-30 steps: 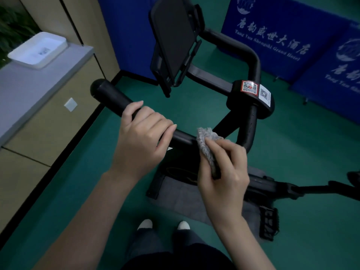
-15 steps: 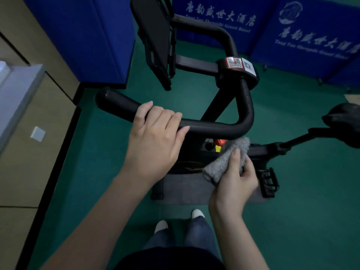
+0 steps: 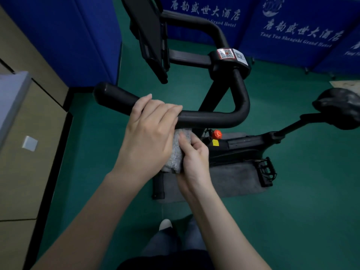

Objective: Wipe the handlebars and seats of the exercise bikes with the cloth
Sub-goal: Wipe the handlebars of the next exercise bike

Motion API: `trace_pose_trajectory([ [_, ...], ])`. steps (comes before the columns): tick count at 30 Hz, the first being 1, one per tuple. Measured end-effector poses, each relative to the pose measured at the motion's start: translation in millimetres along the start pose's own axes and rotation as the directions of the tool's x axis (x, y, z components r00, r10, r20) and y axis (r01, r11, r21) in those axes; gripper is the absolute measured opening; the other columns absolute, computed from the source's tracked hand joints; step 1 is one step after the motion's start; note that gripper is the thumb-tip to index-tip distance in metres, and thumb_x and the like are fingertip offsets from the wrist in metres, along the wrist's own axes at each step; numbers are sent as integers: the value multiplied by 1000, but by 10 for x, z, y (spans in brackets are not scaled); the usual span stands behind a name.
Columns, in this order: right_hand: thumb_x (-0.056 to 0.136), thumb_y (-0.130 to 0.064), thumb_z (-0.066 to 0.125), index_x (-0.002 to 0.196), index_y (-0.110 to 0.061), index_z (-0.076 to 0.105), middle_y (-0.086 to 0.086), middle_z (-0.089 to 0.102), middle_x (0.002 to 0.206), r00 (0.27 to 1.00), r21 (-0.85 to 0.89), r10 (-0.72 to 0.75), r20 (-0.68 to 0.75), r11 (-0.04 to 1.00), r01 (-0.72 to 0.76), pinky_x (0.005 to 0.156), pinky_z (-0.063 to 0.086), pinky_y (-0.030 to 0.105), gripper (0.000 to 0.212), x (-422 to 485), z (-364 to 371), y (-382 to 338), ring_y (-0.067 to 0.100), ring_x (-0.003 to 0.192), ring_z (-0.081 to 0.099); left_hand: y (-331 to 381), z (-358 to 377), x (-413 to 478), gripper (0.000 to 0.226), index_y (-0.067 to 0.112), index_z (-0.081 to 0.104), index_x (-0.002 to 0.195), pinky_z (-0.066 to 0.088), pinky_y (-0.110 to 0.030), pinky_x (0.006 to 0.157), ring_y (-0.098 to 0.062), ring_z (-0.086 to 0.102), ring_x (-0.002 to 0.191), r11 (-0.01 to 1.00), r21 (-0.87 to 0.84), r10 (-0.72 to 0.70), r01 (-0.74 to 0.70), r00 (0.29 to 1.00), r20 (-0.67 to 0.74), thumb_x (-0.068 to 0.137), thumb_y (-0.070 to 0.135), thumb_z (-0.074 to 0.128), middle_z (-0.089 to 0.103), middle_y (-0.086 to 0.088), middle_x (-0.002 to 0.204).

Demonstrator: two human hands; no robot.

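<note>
A black exercise bike stands before me, its near handlebar (image 3: 210,117) running across the middle and curving up at the right. My left hand (image 3: 148,133) lies over the bar's left grip, fingers draped across the top. Just below the bar, my right hand (image 3: 192,160) holds a grey fluffy cloth (image 3: 178,152), which sits between the two hands and partly behind the left one. The black seat (image 3: 339,108) shows at the right edge. A tilted screen holder (image 3: 148,36) rises at the top.
Blue hotel partition panels (image 3: 292,26) stand behind the bike; a beige cabinet wall (image 3: 29,172) with a grey countertop (image 3: 9,98) runs along the left. A grey mat (image 3: 233,180) lies under the bike, a pedal (image 3: 266,170) beside it. The floor (image 3: 292,221) is green.
My right hand has brought the cloth left from under the bar's bend to a spot beside my left hand. The left hand has loosened on the grip. My view has shifted slightly.
</note>
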State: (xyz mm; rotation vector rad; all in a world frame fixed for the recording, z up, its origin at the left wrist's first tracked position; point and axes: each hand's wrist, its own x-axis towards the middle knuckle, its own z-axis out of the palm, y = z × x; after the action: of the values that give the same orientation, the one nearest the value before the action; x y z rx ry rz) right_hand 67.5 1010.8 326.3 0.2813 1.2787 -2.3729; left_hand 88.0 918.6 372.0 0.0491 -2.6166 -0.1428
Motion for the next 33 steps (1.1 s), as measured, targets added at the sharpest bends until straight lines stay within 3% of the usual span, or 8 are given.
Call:
trace_pose_trajectory([
  [5, 97, 1, 45, 109, 5, 56, 19, 62, 94, 998, 50, -34, -61, 998, 37, 81, 49, 35, 18, 60, -38, -83, 24, 85, 59, 17, 13, 9, 27, 8, 66, 113, 24, -35, 110, -24, 61, 102, 1000, 0, -9, 9, 1000, -10, 95, 12, 46, 68, -2, 106],
  [11, 95, -1, 50, 93, -2, 54, 10, 60, 77, 992, -50, 92, 83, 995, -88, 65, 47, 31, 4, 12, 51, -56, 20, 73, 57, 61, 45, 30, 28, 10, 66, 113, 24, -37, 109, -25, 60, 104, 999, 42, -27, 28, 1000, -10, 97, 18, 45, 67, -1, 108],
  [16, 94, 4, 46, 98, 1, 60, 11, 67, 83, 997, 139, 41, -61, 990, -32, 72, 54, 29, 16, 104, -131, -259, 17, 73, 65, 124, 97, 32, 28, 10, 67, 113, 17, -40, 113, -23, 61, 104, 997, 71, -35, 37, 999, -28, 97, 24, 48, 67, -1, 107],
  [22, 92, -5, 55, 97, 1, 62, 13, 66, 81, 994, 6, 108, -21, 994, -107, 66, 50, 32, 11, 71, -197, -297, 21, 74, 62, 278, 232, 135, 31, 9, 67, 114, 24, -42, 114, -22, 61, 105, 1000, -3, -2, 2, 1000, -5, 97, 28, 48, 67, -2, 110],
  [25, 92, 0, 53, 89, -1, 62, 8, 66, 75, 966, 107, -5, -259, 994, 33, 62, 52, 25, 10, 127, -381, -409, 15, 67, 61, 281, 284, 158, 31, 11, 67, 114, 29, -38, 109, -22, 62, 102, 1000, 19, 2, -2, 1000, -1, 97, 29, 49, 68, 0, 109],
  [27, 93, -2, 55, 90, -5, 62, 5, 67, 77, 898, 71, -148, -415, 978, 194, 64, 53, 24, 9, 167, -507, -466, 13, 69, 63, 284, 310, 153, 30, 11, 67, 113, 32, -37, 104, -22, 63, 98, 1000, 30, 2, -2, 1000, -12, 97, 30, 50, 68, 0, 106],
  [30, 92, -7, 59, 97, -11, 58, 8, 63, 93, 719, -265, -459, -521, 888, 375, 81, 53, 32, 7, 221, -560, -479, 15, 86, 61, 286, 335, 154, 28, 11, 67, 110, 33, -35, 99, -22, 63, 94, 1000, 27, -3, 4, 999, -45, 97, 29, 50, 68, 0, 103],
  [33, 90, -8, 61, 98, -21, 58, 12, 60, 105, 610, -499, -654, -447, 749, 436, 98, 47, 39, 16, 210, -478, -420, 20, 102, 59, 284, 343, 160, 28, 12, 67, 109, 33, -35, 97, -23, 63, 94, 1000, 30, -4, 6, 998, -57, 97, 29, 50, 68, 0, 103],
])
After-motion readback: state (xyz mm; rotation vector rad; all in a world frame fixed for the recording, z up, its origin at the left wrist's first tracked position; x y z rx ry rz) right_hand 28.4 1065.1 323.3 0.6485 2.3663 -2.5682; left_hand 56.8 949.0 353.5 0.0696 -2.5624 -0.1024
